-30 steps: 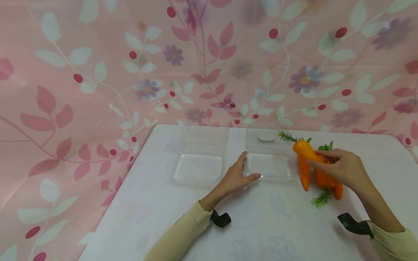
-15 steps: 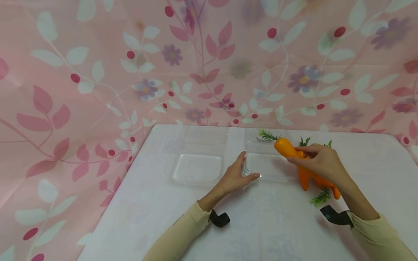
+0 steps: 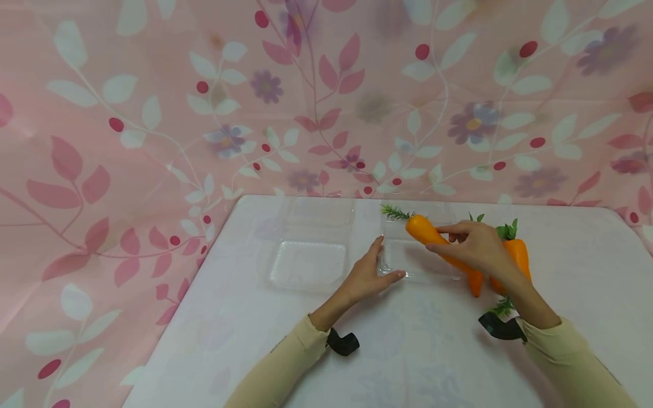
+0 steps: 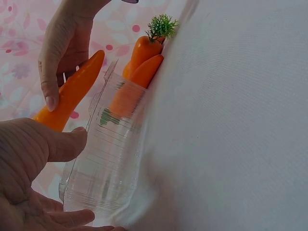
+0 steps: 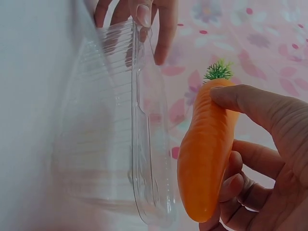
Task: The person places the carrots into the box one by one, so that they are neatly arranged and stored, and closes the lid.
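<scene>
My right hand (image 3: 476, 243) grips an orange toy carrot (image 3: 423, 229) with a feathery green top, thumb on one side and fingers on the other. The carrot slants over the right clear plastic clamshell box (image 3: 395, 255), its green top pointing to the back left. At that box's left end my left hand (image 3: 364, 277) rests with fingers and thumb spread, thumb along the front rim. In the right wrist view the carrot (image 5: 207, 149) hangs beside the box's rim (image 5: 137, 120). The left wrist view shows the carrot's pointed end (image 4: 86, 72) above the box.
A second clear clamshell box (image 3: 308, 263) stands on the left with its lid back. More orange carrots (image 3: 517, 255) lie right of the right box, partly behind my right hand and forearm. A pink floral backdrop (image 3: 326, 113) rises behind the white table (image 3: 229, 340).
My right hand has lifted the carrot off the pile and carried it left over the right box. The left hand has kept its place at that box.
</scene>
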Available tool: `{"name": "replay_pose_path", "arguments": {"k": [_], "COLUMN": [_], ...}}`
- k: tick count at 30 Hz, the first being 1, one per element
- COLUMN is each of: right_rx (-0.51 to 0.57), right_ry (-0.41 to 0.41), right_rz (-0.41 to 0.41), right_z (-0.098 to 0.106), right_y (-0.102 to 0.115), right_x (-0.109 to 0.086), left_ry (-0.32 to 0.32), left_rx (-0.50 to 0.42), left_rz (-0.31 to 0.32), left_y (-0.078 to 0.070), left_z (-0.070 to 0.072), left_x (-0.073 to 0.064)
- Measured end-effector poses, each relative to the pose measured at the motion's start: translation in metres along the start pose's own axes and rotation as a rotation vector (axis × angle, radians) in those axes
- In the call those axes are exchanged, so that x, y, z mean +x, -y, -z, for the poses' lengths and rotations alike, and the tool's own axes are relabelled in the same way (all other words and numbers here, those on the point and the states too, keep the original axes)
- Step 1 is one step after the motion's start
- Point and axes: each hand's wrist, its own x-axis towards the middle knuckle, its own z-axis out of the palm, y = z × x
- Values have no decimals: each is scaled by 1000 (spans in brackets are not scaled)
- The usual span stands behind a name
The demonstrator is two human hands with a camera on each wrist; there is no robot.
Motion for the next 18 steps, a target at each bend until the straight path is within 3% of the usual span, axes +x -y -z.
{"name": "replay_pose_path", "arguments": {"k": [5, 9, 18], "right_rx": [29, 48, -45], "right_ry": [41, 44, 62], "right_rz": [-42, -16, 16], "right_z": [-6, -14, -33], "right_y": [2, 1, -3], "right_x": [5, 11, 18], "left_ry": [3, 2, -5], "left_rx": [1, 7, 19], "left_rz": [-3, -8, -10], "left_y": [0, 0, -1], "left_z": [0, 0, 1], "left_x": [0, 0, 0]}}
